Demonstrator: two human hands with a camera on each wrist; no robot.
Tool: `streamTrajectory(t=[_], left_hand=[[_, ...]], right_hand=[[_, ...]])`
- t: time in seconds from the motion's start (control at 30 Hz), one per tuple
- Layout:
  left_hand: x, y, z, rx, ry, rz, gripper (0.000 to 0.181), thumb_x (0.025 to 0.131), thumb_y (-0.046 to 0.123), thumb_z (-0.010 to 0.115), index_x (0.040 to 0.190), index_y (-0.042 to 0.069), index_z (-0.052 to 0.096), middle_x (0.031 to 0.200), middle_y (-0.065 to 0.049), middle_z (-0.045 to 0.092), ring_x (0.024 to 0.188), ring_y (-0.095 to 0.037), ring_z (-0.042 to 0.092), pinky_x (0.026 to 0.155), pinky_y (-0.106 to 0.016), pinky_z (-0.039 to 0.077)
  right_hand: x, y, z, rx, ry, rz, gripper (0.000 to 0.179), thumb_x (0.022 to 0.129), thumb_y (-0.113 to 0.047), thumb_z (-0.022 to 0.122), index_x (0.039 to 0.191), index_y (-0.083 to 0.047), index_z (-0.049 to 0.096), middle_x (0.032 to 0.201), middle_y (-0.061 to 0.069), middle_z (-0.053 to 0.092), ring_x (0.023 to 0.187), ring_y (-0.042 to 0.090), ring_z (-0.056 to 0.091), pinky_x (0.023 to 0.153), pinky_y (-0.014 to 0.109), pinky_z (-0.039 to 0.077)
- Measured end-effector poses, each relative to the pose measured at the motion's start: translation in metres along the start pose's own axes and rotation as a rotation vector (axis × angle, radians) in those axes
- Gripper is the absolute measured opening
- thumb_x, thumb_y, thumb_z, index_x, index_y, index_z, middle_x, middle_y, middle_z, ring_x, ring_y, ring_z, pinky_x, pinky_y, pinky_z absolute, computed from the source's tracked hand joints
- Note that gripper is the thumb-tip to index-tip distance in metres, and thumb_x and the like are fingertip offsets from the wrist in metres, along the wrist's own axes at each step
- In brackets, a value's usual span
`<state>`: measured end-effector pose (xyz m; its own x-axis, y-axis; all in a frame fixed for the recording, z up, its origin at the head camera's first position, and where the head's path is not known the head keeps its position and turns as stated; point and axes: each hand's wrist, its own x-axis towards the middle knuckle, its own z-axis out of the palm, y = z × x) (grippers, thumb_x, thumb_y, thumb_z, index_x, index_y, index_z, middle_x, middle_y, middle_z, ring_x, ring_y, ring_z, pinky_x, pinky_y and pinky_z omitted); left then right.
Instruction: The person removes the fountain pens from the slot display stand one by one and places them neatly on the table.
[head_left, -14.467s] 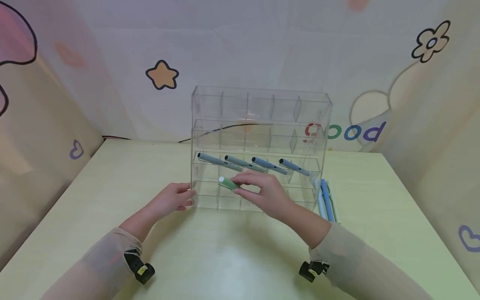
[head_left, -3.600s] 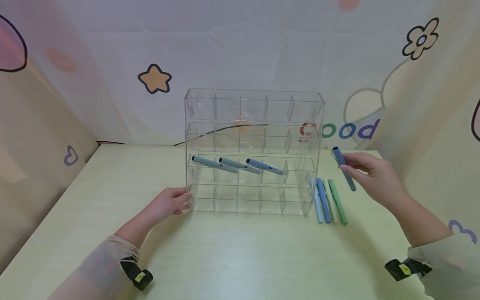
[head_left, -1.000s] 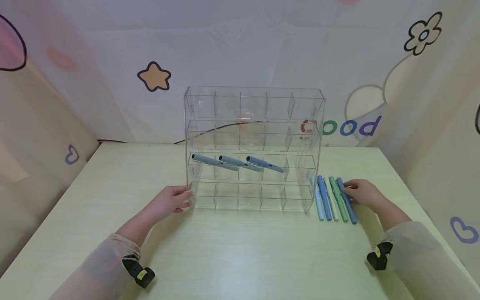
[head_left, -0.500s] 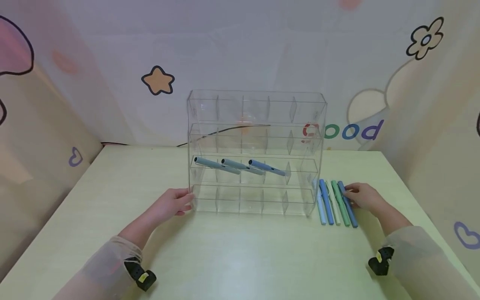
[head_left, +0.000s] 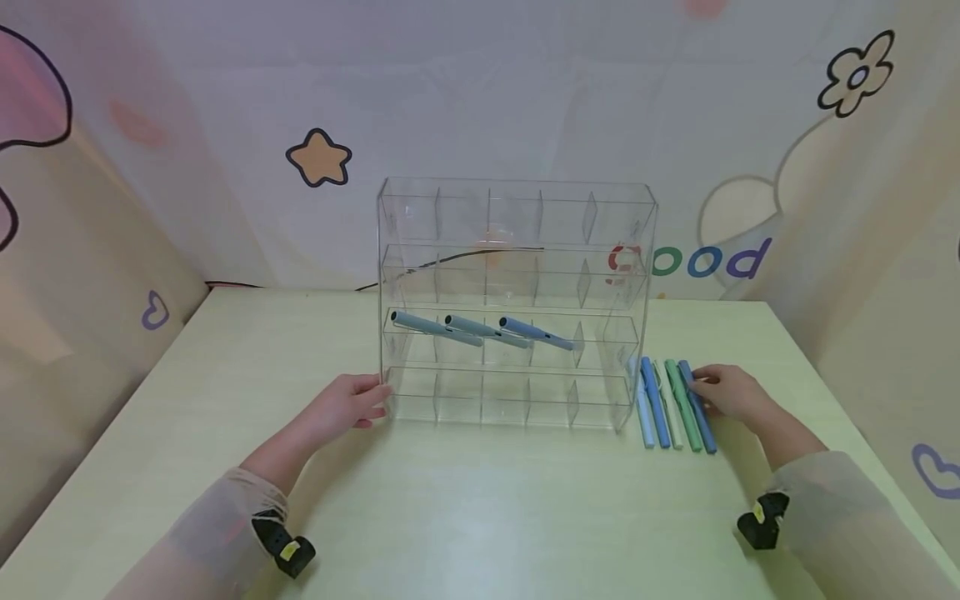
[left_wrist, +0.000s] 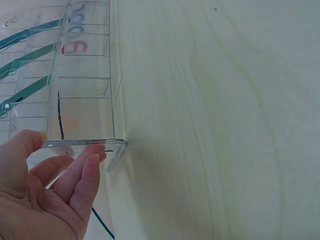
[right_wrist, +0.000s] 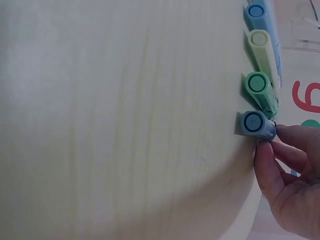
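A clear acrylic rack [head_left: 506,401] with tiers of divided compartments stands upright on the table. My left hand [head_left: 347,410] grips its lower left side; the left wrist view shows the thumb and fingers on opposite sides of the edge. Three capped pens [head_left: 435,327], two grey-blue and one blue, lie slanted in the rack's second tier from the bottom. Right of the rack, several pens lie side by side: light blue, blue [head_left: 656,404], pale green [head_left: 670,408], green [head_left: 684,407] and darker blue. My right hand [head_left: 731,393] pinches the darker blue pen [right_wrist: 256,123], outermost in that row, near its far end.
The pale wooden table [head_left: 480,508] extends in front of the rack and to both sides. A printed cloth backdrop [head_left: 480,100] hangs right behind the rack, with more cloth at both sides.
Earlier the rack held four pens while my right hand held a green one. Later it carried the darker blue pen, which now lies beside the green. Both hands barely moved this last second.
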<state>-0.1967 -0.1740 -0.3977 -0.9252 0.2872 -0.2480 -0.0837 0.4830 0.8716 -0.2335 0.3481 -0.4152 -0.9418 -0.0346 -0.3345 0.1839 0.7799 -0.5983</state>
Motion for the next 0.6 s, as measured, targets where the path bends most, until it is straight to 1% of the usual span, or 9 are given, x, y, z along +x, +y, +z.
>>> streamTrajectory(t=[0.23, 0.43, 0.6], left_hand=[[-0.0001, -0.0004, -0.0005, -0.003, -0.005, 0.009, 0.049, 0.099, 0.020, 0.044, 0.137, -0.010, 0.037, 0.132, -0.028, 0.046, 0.111, -0.036, 0.056, 0.083, -0.039, 0.050], [0.0007, -0.0017, -0.0005, -0.015, -0.003, 0.003, 0.048, 0.099, 0.020, 0.044, 0.137, -0.010, 0.037, 0.133, -0.027, 0.046, 0.111, -0.035, 0.056, 0.083, -0.039, 0.050], [0.0008, -0.0016, -0.0008, -0.013, 0.000, -0.002, 0.048, 0.099, 0.019, 0.044, 0.137, -0.010, 0.038, 0.131, -0.027, 0.048, 0.110, -0.035, 0.057, 0.081, -0.037, 0.051]], right_hand=[[-0.0003, -0.0016, -0.0001, -0.016, 0.000, 0.010, 0.047, 0.099, -0.016, 0.045, 0.130, 0.018, 0.035, 0.119, 0.035, 0.046, 0.097, 0.035, 0.053, 0.079, 0.037, 0.052], [-0.0007, -0.0003, -0.0016, -0.039, 0.005, -0.006, 0.049, 0.099, -0.019, 0.045, 0.129, 0.018, 0.036, 0.117, 0.034, 0.048, 0.096, 0.035, 0.054, 0.078, 0.037, 0.052], [-0.0061, -0.0007, -0.0061, -0.052, 0.014, -0.030, 0.050, 0.099, -0.021, 0.044, 0.128, 0.019, 0.037, 0.115, 0.034, 0.050, 0.095, 0.035, 0.058, 0.077, 0.037, 0.053]])
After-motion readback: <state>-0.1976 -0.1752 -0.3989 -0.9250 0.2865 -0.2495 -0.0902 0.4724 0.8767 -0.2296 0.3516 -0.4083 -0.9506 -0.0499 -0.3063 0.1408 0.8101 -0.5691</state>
